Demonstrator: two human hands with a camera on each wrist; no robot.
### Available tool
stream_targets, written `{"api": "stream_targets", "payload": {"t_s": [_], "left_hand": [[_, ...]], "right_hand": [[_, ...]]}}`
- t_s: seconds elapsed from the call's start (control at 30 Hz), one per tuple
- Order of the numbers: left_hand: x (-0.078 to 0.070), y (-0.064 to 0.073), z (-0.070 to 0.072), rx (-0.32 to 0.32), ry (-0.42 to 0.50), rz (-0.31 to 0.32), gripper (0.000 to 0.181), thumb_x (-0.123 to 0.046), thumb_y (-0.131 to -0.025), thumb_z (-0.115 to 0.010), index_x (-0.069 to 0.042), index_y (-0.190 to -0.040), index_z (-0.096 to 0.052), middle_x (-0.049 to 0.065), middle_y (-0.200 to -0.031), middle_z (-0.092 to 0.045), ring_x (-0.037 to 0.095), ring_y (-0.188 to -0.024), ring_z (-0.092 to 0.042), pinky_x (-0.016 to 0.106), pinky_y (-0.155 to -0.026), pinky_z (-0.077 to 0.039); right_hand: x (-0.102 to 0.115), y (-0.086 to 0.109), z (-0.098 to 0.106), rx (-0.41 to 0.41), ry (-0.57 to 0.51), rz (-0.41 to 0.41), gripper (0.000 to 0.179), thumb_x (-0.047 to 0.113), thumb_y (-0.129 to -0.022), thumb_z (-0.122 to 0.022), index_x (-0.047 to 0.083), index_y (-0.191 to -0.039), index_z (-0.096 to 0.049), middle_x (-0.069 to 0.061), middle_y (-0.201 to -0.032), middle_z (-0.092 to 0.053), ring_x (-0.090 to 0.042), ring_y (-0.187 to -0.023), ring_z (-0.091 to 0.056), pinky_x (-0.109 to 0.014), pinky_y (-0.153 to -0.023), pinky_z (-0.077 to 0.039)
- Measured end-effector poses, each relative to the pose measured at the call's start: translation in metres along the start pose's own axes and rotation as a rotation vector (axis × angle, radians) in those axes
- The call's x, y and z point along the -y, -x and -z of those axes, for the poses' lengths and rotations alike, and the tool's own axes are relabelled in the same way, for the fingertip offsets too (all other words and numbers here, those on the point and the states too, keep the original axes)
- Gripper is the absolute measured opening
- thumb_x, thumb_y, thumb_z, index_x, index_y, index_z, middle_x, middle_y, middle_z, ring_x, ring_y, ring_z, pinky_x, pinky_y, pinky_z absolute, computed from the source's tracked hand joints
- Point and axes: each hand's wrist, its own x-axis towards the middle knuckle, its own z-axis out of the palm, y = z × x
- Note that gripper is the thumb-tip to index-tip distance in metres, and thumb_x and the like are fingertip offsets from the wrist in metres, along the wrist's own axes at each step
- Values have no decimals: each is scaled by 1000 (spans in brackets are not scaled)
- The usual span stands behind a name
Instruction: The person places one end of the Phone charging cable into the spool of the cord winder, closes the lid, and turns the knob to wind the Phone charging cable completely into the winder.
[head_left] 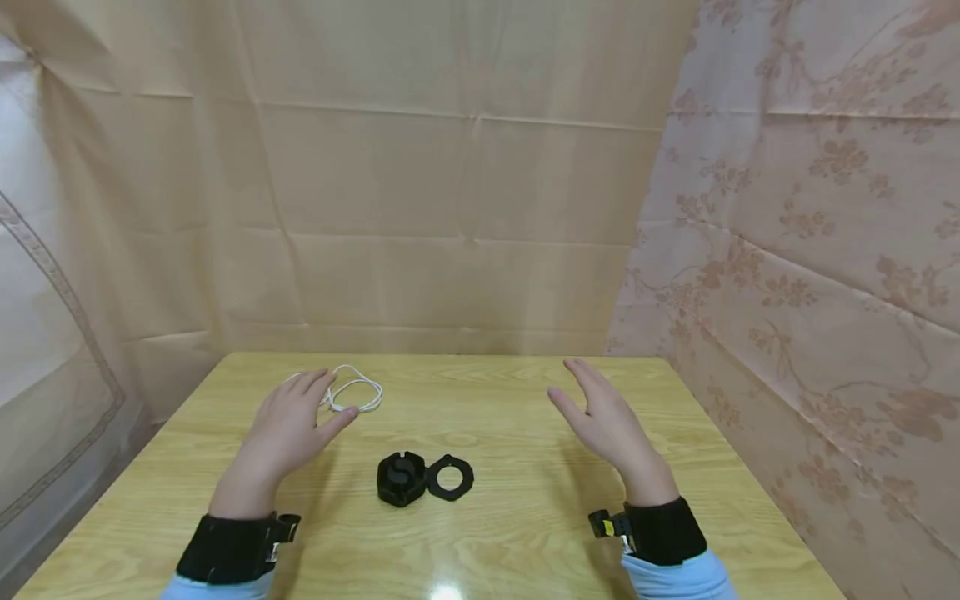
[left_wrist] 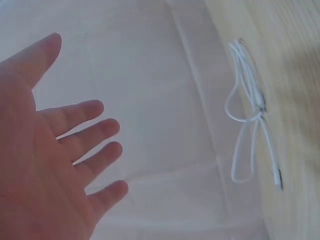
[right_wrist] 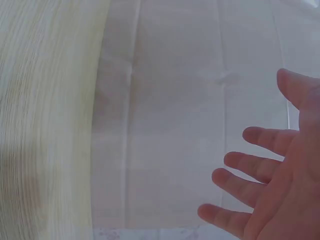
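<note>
In the head view my left hand (head_left: pixel 288 429) hovers over the left side of the table, fingers spread and holding nothing. Partly behind it lies a white cable (head_left: pixel 360 393), looped and tied in its middle, as the left wrist view shows. My right hand (head_left: pixel 606 421) is held over the right side, thumb apart from the fingers, with nothing in it. Between the hands, nearer the front, sits a black faceted case (head_left: pixel 401 479) with a curved shape inside. Joined or touching at its right is a flat black ring-shaped piece (head_left: pixel 451 477) with a round hole.
The wooden table (head_left: pixel 510 550) reaches back to a beige cloth curtain (head_left: pixel 450 208). A floral pink cloth (head_left: pixel 810 292) hangs along the right, and a pale cloth (head_left: pixel 45 350) on the left. Each wrist wears a black band with a small camera.
</note>
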Motion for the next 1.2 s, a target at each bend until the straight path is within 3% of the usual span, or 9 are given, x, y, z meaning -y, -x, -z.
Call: {"api": "stream_targets", "payload": {"t_s": [0.1,0.3,0.6,0.9,1.03,1.2], "left_hand": [[-6,0,3,-17,29,-44,71,-46,-99,-65,7,-143,-50,30,-147,-47,51,-135,-40,66,-108,-29],[-17,3,4,34,132,-115,66,-41,-97,-70,0,-145,-52,23,-150,-47,49,-135,-41,66,-107,-31],[-31,3,-3,43,141,-269,57,-18,-88,-79,3,-136,-59,22,-140,-56,45,-129,-51,61,-105,-39],[-42,1,-14,316,245,-174,68,-10,-82,-77,1,-144,-52,21,-143,-53,42,-134,-46,58,-108,-37],[-48,0,-19,394,282,-125,75,-5,-78,-80,2,-146,-50,19,-146,-52,41,-136,-46,57,-109,-36],[-52,0,-26,446,291,-78,79,-5,-75,-86,1,-145,-51,19,-146,-52,40,-135,-47,56,-109,-37]], "right_hand": [[3,-1,-1,-29,-63,27,74,58,-103,-48,8,-157,-37,-16,-159,-36,-39,-145,-33,-60,-112,-30],[12,-2,-4,-44,-186,80,64,48,-104,-55,7,-152,-45,-16,-154,-44,-41,-139,-42,-63,-104,-40],[28,-4,-15,-5,-265,113,60,40,-100,-66,9,-149,-50,-13,-150,-50,-37,-135,-48,-61,-104,-42],[41,-7,-33,75,-274,114,53,28,-96,-74,6,-142,-58,-11,-141,-59,-32,-128,-55,-55,-100,-47],[47,-9,-42,109,-301,95,49,25,-94,-76,7,-138,-61,-10,-136,-63,-30,-124,-59,-54,-98,-49],[52,-11,-52,186,-324,87,46,23,-94,-76,8,-135,-63,-10,-130,-66,-29,-117,-63,-51,-94,-53]]}}
